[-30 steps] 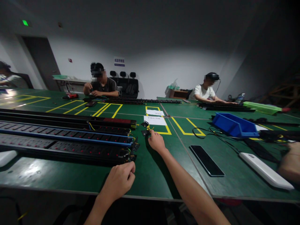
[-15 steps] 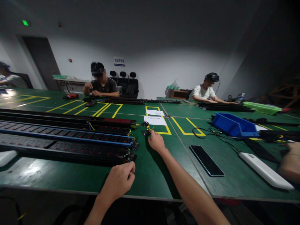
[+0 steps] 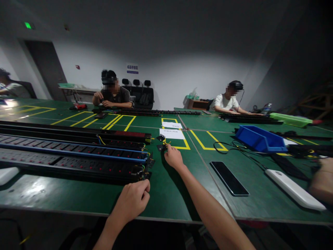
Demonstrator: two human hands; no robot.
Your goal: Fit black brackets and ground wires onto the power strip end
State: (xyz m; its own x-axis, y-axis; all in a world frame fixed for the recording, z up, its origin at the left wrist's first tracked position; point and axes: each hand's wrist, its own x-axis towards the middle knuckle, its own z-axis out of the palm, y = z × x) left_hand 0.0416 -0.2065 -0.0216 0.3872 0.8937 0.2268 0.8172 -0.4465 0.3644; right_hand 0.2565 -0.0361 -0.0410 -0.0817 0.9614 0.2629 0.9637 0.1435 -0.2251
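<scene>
Long black socket strips (image 3: 96, 165) lie side by side on the green table, with loose wires and small black end pieces at their right ends. My left hand (image 3: 135, 198) is closed at the near end of the closest strip, its fingertips by a black end piece; what it holds, if anything, is hidden. Farther forward, my right hand (image 3: 173, 156) has its fingers curled at a small black part with yellow wires (image 3: 164, 143). Whether the fingers grip that part is too small to tell.
Right of my right arm lie a phone (image 3: 229, 178), a white power bank (image 3: 293, 189) with a cable, and a blue bin (image 3: 261, 139). Another person's hand (image 3: 322, 178) is at the right edge. Two people sit across the table; papers (image 3: 172, 134) lie ahead.
</scene>
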